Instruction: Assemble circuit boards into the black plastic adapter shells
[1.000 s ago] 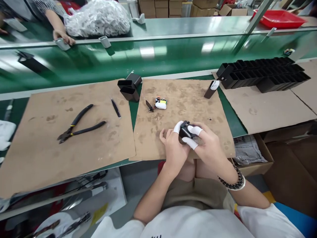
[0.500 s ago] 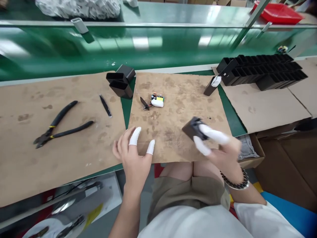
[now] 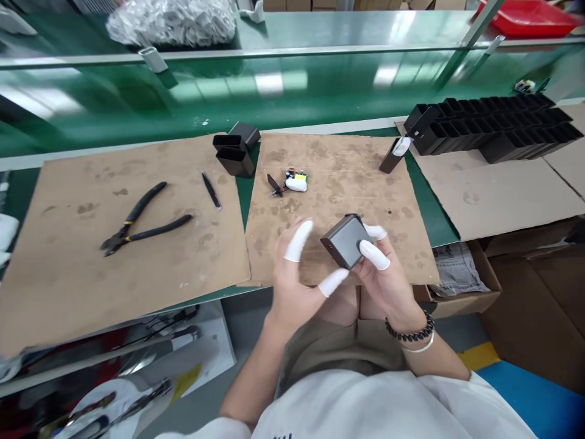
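Black charger block [image 3: 346,242] is at lower centre of frame, pinched in the right hand [image 3: 388,277] between capped thumb and forefinger, broad face up. Half a second ago it was further right and tilted, with the left hand [image 3: 295,274] well apart. Now the left hand is beside it, open, fingers spread, holding nothing; thumb contact unclear. Handling looks two-handed again. Both over the cardboard sheet [image 3: 338,158]; small circuit board [image 3: 297,180] above.
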`<state>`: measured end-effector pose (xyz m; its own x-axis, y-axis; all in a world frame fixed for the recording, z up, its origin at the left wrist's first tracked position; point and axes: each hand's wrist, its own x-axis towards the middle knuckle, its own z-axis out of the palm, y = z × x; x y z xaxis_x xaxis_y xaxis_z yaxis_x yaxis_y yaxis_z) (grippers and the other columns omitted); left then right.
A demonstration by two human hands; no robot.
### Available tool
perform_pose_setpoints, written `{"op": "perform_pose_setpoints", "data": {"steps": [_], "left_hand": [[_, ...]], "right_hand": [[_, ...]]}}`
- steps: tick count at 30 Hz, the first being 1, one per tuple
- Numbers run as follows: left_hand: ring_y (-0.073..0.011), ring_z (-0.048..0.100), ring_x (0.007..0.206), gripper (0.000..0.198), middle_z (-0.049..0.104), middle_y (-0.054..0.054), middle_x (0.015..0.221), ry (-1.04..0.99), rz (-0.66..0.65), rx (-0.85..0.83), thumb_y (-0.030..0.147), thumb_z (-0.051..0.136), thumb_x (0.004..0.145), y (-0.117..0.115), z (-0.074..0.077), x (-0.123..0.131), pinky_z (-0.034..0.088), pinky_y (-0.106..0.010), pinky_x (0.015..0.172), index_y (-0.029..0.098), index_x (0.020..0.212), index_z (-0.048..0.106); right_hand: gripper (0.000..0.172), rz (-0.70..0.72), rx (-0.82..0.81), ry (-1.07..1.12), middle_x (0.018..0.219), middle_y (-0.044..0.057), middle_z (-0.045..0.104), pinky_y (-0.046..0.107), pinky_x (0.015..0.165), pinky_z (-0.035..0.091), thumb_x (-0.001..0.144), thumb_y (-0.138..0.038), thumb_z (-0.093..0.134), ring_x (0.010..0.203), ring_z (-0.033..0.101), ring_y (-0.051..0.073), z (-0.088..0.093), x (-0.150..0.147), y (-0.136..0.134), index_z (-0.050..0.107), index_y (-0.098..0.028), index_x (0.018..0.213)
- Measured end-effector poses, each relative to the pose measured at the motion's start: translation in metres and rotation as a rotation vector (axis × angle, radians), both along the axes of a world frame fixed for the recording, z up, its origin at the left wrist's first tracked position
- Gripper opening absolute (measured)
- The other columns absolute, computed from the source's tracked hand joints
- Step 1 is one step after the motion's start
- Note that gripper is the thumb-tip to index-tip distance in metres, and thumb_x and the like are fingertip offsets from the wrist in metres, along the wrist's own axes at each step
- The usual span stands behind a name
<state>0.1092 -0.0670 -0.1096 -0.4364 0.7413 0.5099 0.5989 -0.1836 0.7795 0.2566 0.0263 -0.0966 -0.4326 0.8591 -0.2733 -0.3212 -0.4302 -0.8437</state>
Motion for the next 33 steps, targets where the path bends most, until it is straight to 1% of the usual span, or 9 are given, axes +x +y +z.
{"op": "perform_pose_setpoints", "data": {"steps": [3, 6, 10, 13, 16, 19, 23, 28, 33], "left_hand": [[-0.0303, 0.065, 0.132, 0.073, 0.067, -0.014, 0.142, -0.093, -0.095, 0.010, 0.035, 0.086, 0.081, 0.009, 0.012, 0.016, 0.053, -0.047, 0.116, 0.021, 0.146, 0.054], [-0.0285, 0.071, 0.124, 0.064, 0.074, -0.011, 0.132, -0.235, -0.107, -0.032, 0.033, 0.089, 0.077, 0.014, 0.021, 0.022, 0.055, -0.043, 0.113, 0.020, 0.134, 0.064], [-0.0300, 0.070, 0.125, 0.074, 0.075, -0.011, 0.129, -0.485, -0.181, -0.061, 0.032, 0.094, 0.071, 0.015, 0.029, 0.026, 0.055, -0.044, 0.113, 0.020, 0.137, 0.062], [-0.0296, 0.072, 0.121, 0.082, 0.076, -0.012, 0.126, -0.626, -0.238, -0.061, 0.033, 0.096, 0.068, 0.016, 0.034, 0.028, 0.057, -0.043, 0.110, 0.021, 0.140, 0.059], [-0.0296, 0.074, 0.118, 0.084, 0.077, -0.012, 0.123, -0.727, -0.278, -0.056, 0.037, 0.097, 0.067, 0.016, 0.036, 0.028, 0.058, -0.042, 0.108, 0.021, 0.139, 0.058], [-0.0315, 0.075, 0.117, 0.084, 0.078, -0.013, 0.122, -0.816, -0.323, -0.030, 0.046, 0.096, 0.066, 0.016, 0.032, 0.025, 0.061, -0.042, 0.102, 0.022, 0.137, 0.059], [-0.0327, 0.074, 0.118, 0.080, 0.078, -0.012, 0.123, -0.979, -0.318, -0.025, 0.053, 0.094, 0.065, 0.015, 0.022, 0.018, 0.062, -0.043, 0.100, 0.024, 0.133, 0.062], [-0.0349, 0.073, 0.121, 0.075, 0.077, -0.013, 0.124, -1.378, -0.306, -0.179, 0.069, 0.086, 0.067, 0.016, 0.018, 0.009, 0.061, -0.047, 0.105, 0.019, 0.119, 0.069], [-0.0313, 0.071, 0.124, 0.075, 0.077, -0.010, 0.125, -1.552, -0.232, -0.199, 0.064, 0.091, 0.065, 0.021, 0.012, 0.006, 0.060, -0.042, 0.106, 0.018, 0.120, 0.070]], "right_hand": [[0.019, 0.219, -0.369, 0.201, 0.110, 0.001, 0.081, 0.025, 0.082, 0.067, 0.091, -0.038, 0.074, 0.098, 0.078, 0.016, 0.006, -0.001, -0.013, 0.072, -0.024, 0.104], [0.012, 0.238, -0.496, 0.267, 0.115, 0.002, 0.081, 0.019, 0.091, 0.065, 0.096, -0.031, 0.068, 0.101, 0.077, 0.012, 0.005, 0.004, -0.022, 0.075, -0.022, 0.099], [0.011, 0.210, -0.419, 0.209, 0.111, -0.001, 0.081, 0.025, 0.101, 0.063, 0.091, -0.037, 0.074, 0.099, 0.077, 0.013, 0.004, 0.012, -0.032, 0.077, -0.026, 0.090], [0.016, 0.192, -0.321, 0.155, 0.105, 0.000, 0.081, 0.033, 0.098, 0.066, 0.086, -0.043, 0.079, 0.092, 0.077, 0.016, 0.005, 0.017, -0.035, 0.076, -0.027, 0.087], [0.024, 0.192, -0.260, 0.135, 0.105, 0.002, 0.081, 0.032, 0.082, 0.070, 0.087, -0.049, 0.076, 0.086, 0.076, 0.016, 0.006, 0.020, -0.036, 0.076, -0.026, 0.095], [0.033, 0.224, -0.205, 0.110, 0.098, 0.003, 0.079, 0.027, 0.055, 0.065, 0.093, -0.053, 0.067, 0.064, 0.071, 0.014, 0.004, 0.021, -0.034, 0.073, -0.027, 0.113], [0.034, 0.252, 0.071, -0.014, 0.088, -0.001, 0.076, 0.025, 0.050, 0.059, 0.088, -0.042, 0.075, 0.054, 0.065, 0.013, 0.005, 0.028, -0.016, 0.071, -0.030, 0.119], [0.031, 0.397, 0.605, -0.288, 0.112, 0.006, 0.080, 0.034, 0.083, 0.067, 0.094, -0.040, 0.072, 0.094, 0.078, 0.021, 0.016, 0.043, 0.015, 0.075, -0.029, 0.122], [0.081, 0.274, 1.182, -0.571, 0.153, 0.013, 0.057, 0.050, 0.111, 0.057, 0.083, -0.041, 0.084, 0.137, 0.060, 0.033, 0.038, 0.028, 0.017, 0.049, -0.032, 0.155]]}}
